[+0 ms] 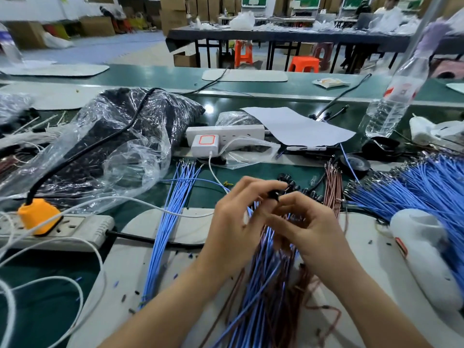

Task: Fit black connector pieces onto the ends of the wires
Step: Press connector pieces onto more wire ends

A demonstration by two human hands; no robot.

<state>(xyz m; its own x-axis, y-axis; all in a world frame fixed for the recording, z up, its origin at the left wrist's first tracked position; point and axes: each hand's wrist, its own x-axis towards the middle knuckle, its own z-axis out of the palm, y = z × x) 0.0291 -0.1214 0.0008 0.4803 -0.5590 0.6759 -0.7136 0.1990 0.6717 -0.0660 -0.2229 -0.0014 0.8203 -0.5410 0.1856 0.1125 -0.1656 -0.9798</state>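
Note:
My left hand pinches a small black connector piece between thumb and fingers. My right hand meets it from the right, its fingers curled and pinching a wire end at the connector; the wire tip itself is hidden. Under both hands lies a bundle of blue and brown wires. More black connectors lie loose just beyond my fingers. A separate blue wire bundle lies to the left, a brown bundle to the right.
A big pile of blue wires fills the right side, beside a white tool. A power strip with an orange plug sits at left, a plastic bag of dark parts behind it. A water bottle stands at back right.

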